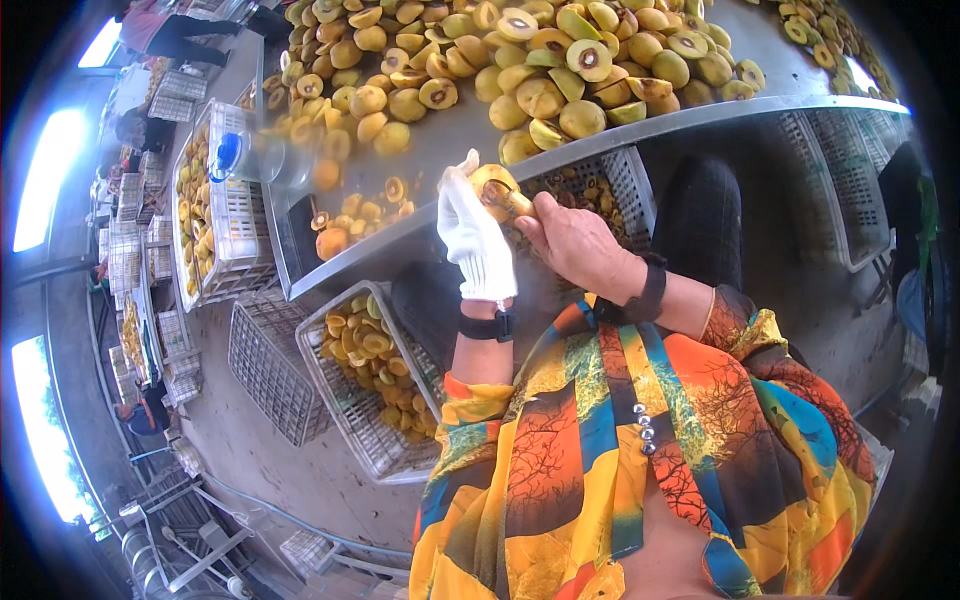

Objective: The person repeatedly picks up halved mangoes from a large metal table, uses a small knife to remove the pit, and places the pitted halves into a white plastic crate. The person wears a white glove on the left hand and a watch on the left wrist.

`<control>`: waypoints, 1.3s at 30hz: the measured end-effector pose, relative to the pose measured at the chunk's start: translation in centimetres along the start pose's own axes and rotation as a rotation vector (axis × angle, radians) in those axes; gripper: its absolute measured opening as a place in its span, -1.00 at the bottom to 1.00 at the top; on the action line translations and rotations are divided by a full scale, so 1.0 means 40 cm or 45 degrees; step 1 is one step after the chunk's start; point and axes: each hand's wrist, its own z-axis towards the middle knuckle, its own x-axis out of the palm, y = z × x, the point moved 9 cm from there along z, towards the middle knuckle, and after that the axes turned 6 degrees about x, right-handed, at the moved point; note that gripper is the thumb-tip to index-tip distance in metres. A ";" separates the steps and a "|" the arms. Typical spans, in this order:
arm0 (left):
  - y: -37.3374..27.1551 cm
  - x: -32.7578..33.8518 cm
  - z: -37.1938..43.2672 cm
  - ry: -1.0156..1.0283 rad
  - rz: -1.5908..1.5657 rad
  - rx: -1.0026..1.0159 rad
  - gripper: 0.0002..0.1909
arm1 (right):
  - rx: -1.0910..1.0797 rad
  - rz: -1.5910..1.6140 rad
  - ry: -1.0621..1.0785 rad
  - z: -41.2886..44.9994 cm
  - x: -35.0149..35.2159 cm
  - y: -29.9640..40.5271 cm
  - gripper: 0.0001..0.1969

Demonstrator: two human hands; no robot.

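Note:
My left hand (469, 229), in a white knitted glove, holds a halved yellow peach (487, 178) with its cut face and brown centre toward my right hand. My bare right hand (585, 244) grips a small pitting tool by its short, light-coloured handle (519, 205). The tool's thin dark curved blade rests at the centre of the cut face; how deep it sits is hard to tell. Both hands are just in front of the metal table rim (420, 214). Beneath them stands a plastic crate (636, 187) with dark brown-centred fruit pieces inside, partly hidden by my hands.
A large heap of halved peaches (540, 97) covers the metal table. A clear jug with a blue cap (227, 156) stands at its left side. Left of me are a fruit-filled white crate (240, 225), an upturned crate (274, 367) and another crate of halves (367, 450). People work farther off.

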 end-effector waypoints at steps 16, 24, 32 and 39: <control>0.045 0.007 -0.017 0.042 -0.124 -0.349 -0.56 | 0.035 0.002 0.130 -0.019 0.041 -0.004 -0.66; 0.027 0.007 0.003 0.046 0.195 -0.047 -0.50 | 0.075 0.083 0.148 -0.023 0.055 -0.020 -0.63; 0.095 0.035 0.021 0.582 -0.213 -0.716 -0.21 | 0.420 0.643 0.671 -0.016 0.075 -0.042 -0.59; 0.068 0.006 0.001 0.062 -0.085 -0.140 -0.42 | 0.665 1.068 0.598 -0.036 0.104 -0.021 -0.63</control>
